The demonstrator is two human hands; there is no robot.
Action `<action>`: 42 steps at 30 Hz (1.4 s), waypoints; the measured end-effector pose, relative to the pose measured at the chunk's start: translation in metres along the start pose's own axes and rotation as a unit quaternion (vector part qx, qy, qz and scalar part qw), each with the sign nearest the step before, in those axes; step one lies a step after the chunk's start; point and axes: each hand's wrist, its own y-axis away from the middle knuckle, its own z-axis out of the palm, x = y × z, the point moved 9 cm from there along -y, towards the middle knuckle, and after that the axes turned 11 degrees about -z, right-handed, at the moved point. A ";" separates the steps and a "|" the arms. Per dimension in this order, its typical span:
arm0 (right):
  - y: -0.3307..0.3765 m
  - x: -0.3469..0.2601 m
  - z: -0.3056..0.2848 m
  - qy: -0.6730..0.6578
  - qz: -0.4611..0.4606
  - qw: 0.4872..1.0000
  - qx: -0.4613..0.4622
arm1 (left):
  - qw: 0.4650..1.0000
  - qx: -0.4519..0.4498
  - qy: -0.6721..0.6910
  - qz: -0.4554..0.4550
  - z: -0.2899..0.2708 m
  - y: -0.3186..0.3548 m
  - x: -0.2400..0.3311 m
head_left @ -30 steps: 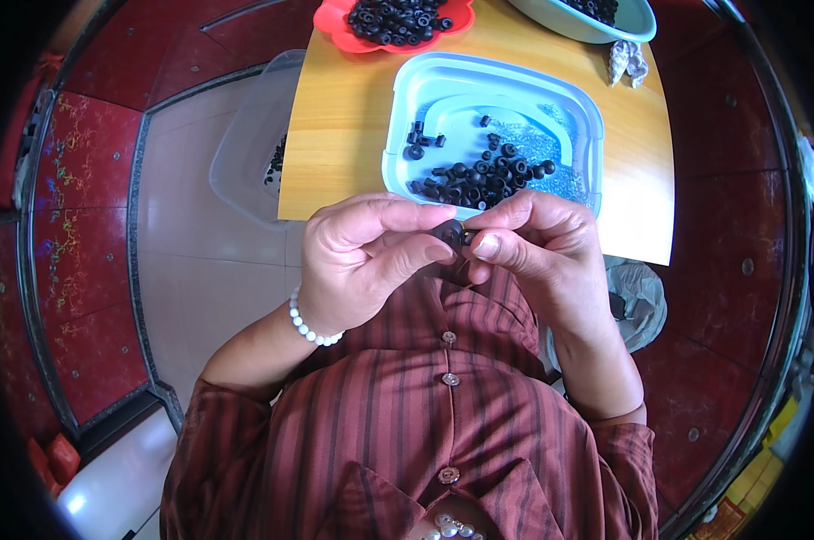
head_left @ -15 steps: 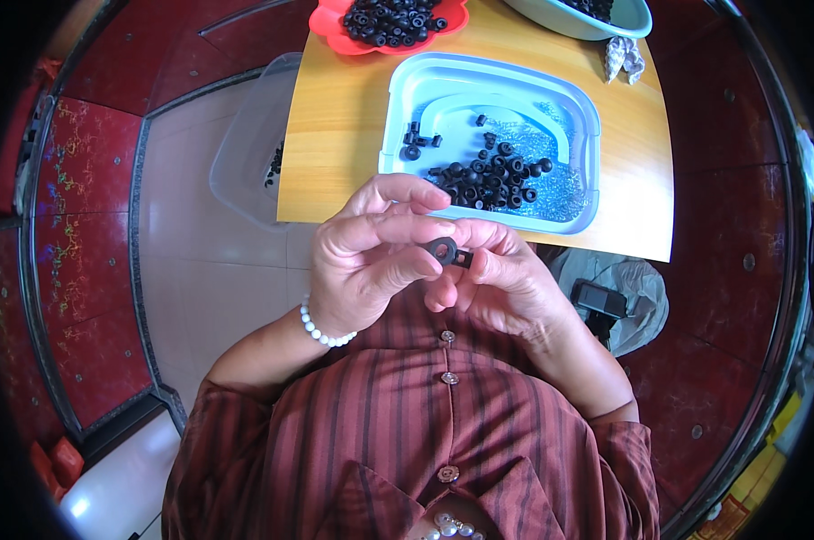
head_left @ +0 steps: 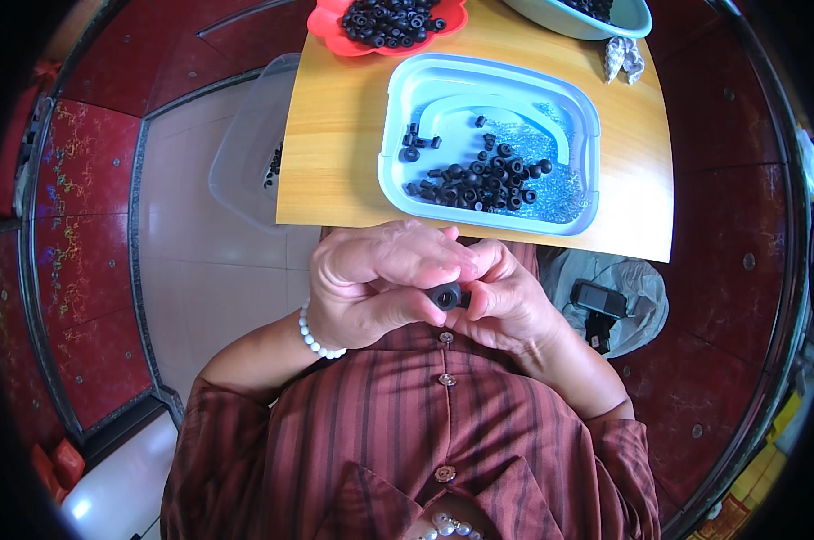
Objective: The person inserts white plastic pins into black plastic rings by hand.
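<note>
In front of my chest, just off the table's near edge, both hands are closed around small black parts. My left hand [head_left: 366, 283], with a white bead bracelet at the wrist, pinches a round black part with a hole [head_left: 445, 296] between thumb and fingers. Against its right side sits a smaller black piece [head_left: 464, 299], gripped by the thumb and fingers of my right hand [head_left: 508, 297]. The two parts touch; how they fit together is hidden by the fingers. Beyond my hands, a light blue tray [head_left: 385, 171] holds a pile of similar black parts [head_left: 479, 183].
The tray, which also holds tiny clear pieces [head_left: 564, 193], stands on a wooden table [head_left: 335, 135]. A red scalloped dish [head_left: 321, 25] and a pale green basin [head_left: 560, 25] hold more black parts. Crumpled grey cloth [head_left: 624, 59] lies at right. A clear plastic bin [head_left: 245, 162] sits lower left.
Both hands have dropped slightly toward my body, uncovering the tray's near left corner. The round part, seen before as a flat ring, now looks thicker, with its hole turned up.
</note>
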 end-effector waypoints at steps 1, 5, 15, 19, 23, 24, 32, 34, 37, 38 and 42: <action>-0.001 0.001 0.005 0.001 -0.006 1.000 -0.008 | 1.000 -0.010 -0.002 -0.006 0.001 0.000 0.000; -0.001 0.001 0.009 0.023 -0.013 1.000 -0.009 | 1.000 0.011 0.013 0.010 -0.003 -0.001 0.005; 0.008 0.004 -0.005 0.082 0.003 0.997 0.011 | 0.958 -0.133 -0.243 0.073 0.008 -0.018 0.032; 0.007 -0.005 0.006 0.075 0.004 0.997 -0.034 | 0.974 -0.127 -0.173 0.069 0.014 -0.019 0.037; 0.003 -0.008 0.012 0.044 0.005 0.998 -0.053 | 0.953 -0.083 -0.267 0.116 0.015 -0.021 0.044; 0.004 -0.009 0.010 0.044 0.006 0.998 -0.053 | 0.953 -0.083 -0.267 0.116 0.016 -0.019 0.047; 0.006 -0.006 0.004 0.059 0.033 0.997 -0.039 | 0.890 -0.075 -0.429 0.137 0.028 -0.015 0.061; 0.006 -0.004 0.004 0.056 0.034 0.997 -0.045 | 0.887 -0.074 -0.436 0.134 0.028 -0.013 0.060; 0.008 0.001 -0.001 0.054 0.035 0.997 -0.035 | 0.895 -0.068 -0.420 0.130 0.026 -0.007 0.054; 0.008 0.003 0.001 0.043 0.038 0.998 -0.041 | 0.904 -0.063 -0.402 0.132 0.025 -0.006 0.053; 0.009 0.004 0.006 -0.012 0.052 0.998 -0.039 | 0.930 -0.047 -0.344 0.122 0.021 -0.007 0.050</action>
